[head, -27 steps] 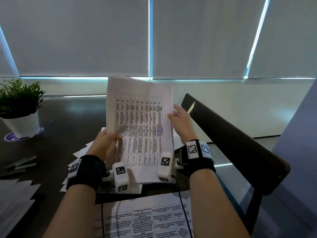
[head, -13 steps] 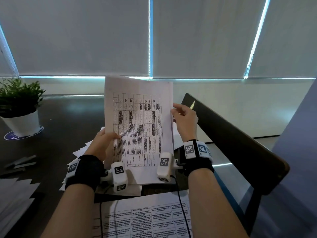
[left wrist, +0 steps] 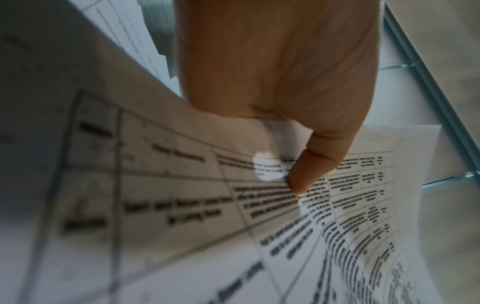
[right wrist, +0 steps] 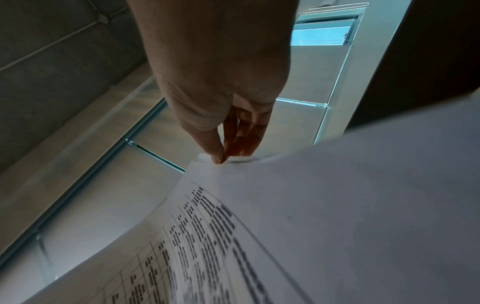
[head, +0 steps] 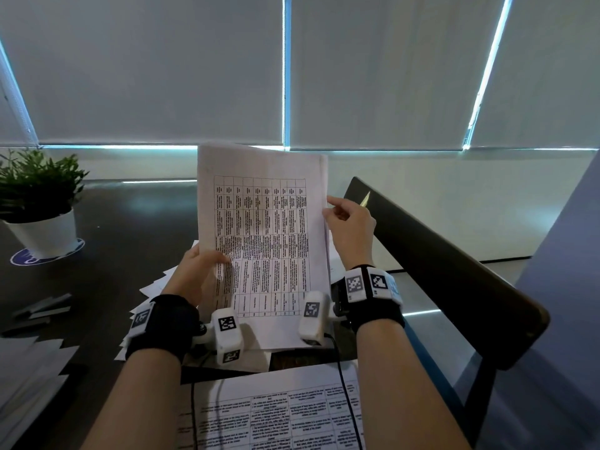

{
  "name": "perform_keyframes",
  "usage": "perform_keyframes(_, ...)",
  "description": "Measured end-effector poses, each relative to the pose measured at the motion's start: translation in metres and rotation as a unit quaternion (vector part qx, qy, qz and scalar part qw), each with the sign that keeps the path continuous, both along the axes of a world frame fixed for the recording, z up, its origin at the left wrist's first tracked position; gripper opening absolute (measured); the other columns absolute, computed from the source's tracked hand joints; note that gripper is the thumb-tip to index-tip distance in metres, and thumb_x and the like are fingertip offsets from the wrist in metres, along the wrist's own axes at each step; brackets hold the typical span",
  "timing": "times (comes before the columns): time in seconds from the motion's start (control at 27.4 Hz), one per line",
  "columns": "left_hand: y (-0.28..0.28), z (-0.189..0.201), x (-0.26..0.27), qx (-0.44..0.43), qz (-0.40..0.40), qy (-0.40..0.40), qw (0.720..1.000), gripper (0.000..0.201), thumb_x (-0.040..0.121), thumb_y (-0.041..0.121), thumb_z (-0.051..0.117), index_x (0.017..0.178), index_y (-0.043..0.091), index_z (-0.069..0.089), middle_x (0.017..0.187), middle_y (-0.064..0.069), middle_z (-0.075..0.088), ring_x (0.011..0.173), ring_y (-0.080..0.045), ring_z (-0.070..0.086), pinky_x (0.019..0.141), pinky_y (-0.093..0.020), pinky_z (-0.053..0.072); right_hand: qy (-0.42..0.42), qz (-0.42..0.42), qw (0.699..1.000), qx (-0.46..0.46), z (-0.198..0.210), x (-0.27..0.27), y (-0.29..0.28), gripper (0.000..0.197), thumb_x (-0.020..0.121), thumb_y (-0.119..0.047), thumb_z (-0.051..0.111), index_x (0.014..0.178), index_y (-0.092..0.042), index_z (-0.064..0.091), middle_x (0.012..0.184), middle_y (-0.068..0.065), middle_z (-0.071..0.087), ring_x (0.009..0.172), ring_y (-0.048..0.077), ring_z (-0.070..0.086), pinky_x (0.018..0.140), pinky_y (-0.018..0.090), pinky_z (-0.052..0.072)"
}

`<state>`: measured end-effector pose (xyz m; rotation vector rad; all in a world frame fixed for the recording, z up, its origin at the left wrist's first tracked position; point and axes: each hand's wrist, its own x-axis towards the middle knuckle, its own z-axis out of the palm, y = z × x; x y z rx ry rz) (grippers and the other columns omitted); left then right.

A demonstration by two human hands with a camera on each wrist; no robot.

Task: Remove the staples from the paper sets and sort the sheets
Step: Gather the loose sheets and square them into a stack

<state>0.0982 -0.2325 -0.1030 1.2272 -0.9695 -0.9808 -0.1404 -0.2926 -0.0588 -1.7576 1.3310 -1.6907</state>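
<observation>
A set of white sheets printed with a table [head: 263, 241] stands upright in front of me, above the dark table. My left hand [head: 198, 271] grips its lower left edge, thumb on the printed face [left wrist: 309, 174]. My right hand [head: 347, 222] pinches the right edge of the paper set [right wrist: 285, 216] between thumb and fingertips [right wrist: 221, 158]. No staple shows in any view.
Loose sheets [head: 152, 287] lie fanned under the held set. A printed sheet [head: 276, 414] lies at the near edge and more paper [head: 26, 368] at the left. A potted plant [head: 39, 203] stands far left, a grey stapler-like tool [head: 42, 306] near it, and a dark chair back [head: 454, 271] at the right.
The right hand slid up the paper's right edge and closed from loose fingers into a pinch. The sheets rose slightly. The left hand kept its grip.
</observation>
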Motion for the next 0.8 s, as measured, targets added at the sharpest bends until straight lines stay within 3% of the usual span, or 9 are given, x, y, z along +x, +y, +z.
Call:
perform_keyframes(0.11, 0.0006, 0.0, -0.001, -0.005, -0.005, 0.002, 1.0, 0.035, 0.087, -0.003, 0.049, 0.12, 0.005, 0.055, 0.105, -0.004, 0.066, 0.096, -0.018, 0.059, 0.072, -0.035, 0.044, -0.007, -0.002, 1.0, -0.008, -0.0025, -0.003, -0.0028, 0.025, 0.093, -0.016, 0.065, 0.118, -0.012, 0.071, 0.09, -0.001, 0.068, 0.079, 0.006, 0.058, 0.078, 0.004, 0.041)
perform_keyframes(0.33, 0.0014, -0.002, 0.0008, -0.005, -0.022, 0.0, 1.0, 0.032, 0.087, -0.001, 0.05, 0.117, 0.008, 0.058, 0.107, -0.006, 0.066, 0.101, -0.025, 0.058, 0.074, -0.042, 0.048, 0.063, -0.052, 0.996, -0.035, -0.0078, -0.0021, -0.0054, 0.027, 0.095, -0.017, 0.063, 0.12, -0.008, 0.07, 0.1, 0.008, 0.072, 0.09, 0.016, 0.063, 0.084, 0.011, 0.038)
perform_keyframes(0.44, 0.0016, -0.0022, -0.0014, -0.007, -0.021, 0.02, 1.0, 0.028, 0.088, -0.004, 0.047, 0.112, 0.008, 0.058, 0.103, -0.007, 0.066, 0.093, -0.023, 0.061, 0.066, -0.04, 0.051, 0.07, -0.069, 0.994, -0.048, -0.0089, -0.0001, -0.0056, 0.026, 0.095, -0.017, 0.063, 0.118, -0.007, 0.07, 0.105, 0.007, 0.072, 0.09, 0.013, 0.063, 0.085, 0.016, 0.042)
perform_keyframes(0.51, 0.0006, -0.0025, -0.0016, -0.009, -0.018, 0.024, 1.0, 0.027, 0.087, -0.005, 0.047, 0.107, 0.009, 0.06, 0.102, -0.006, 0.067, 0.096, -0.023, 0.061, 0.073, -0.042, 0.052, 0.059, -0.074, 0.994, -0.054, -0.0078, 0.0009, -0.0053, 0.023, 0.095, -0.017, 0.064, 0.114, -0.007, 0.072, 0.103, 0.006, 0.073, 0.089, 0.011, 0.063, 0.083, 0.012, 0.041)
perform_keyframes(0.58, 0.0002, -0.0026, 0.0, -0.009, -0.017, 0.021, 1.0, 0.027, 0.086, -0.006, 0.048, 0.103, 0.01, 0.061, 0.104, -0.006, 0.068, 0.102, -0.025, 0.06, 0.078, -0.042, 0.049, 0.029, -0.069, 0.996, -0.05, -0.0057, 0.0, -0.0054, 0.019, 0.094, -0.016, 0.065, 0.107, -0.006, 0.074, 0.099, 0.006, 0.073, 0.083, 0.007, 0.062, 0.076, 0.001, 0.039)
perform_keyframes(0.69, 0.0004, -0.003, 0.0018, -0.005, -0.024, 0.02, 0.999, 0.027, 0.086, -0.006, 0.048, 0.103, 0.01, 0.061, 0.106, -0.007, 0.067, 0.102, -0.026, 0.059, 0.076, -0.041, 0.048, -0.021, -0.044, 0.998, -0.037, -0.0047, -0.0034, -0.0065, 0.013, 0.093, -0.013, 0.065, 0.099, -0.006, 0.073, 0.09, 0.003, 0.071, 0.073, -0.001, 0.056, 0.069, -0.004, 0.038)
perform_keyframes(0.8, 0.0021, -0.0028, -0.0012, -0.013, -0.034, 0.027, 0.999, 0.025, 0.089, -0.004, 0.047, 0.107, 0.009, 0.059, 0.107, -0.009, 0.066, 0.096, -0.024, 0.06, 0.068, -0.039, 0.049, -0.023, -0.035, 0.999, -0.028, -0.0059, -0.0059, -0.0072, 0.011, 0.093, -0.014, 0.064, 0.095, -0.006, 0.071, 0.086, -0.001, 0.067, 0.073, 0.0, 0.056, 0.068, -0.002, 0.04)
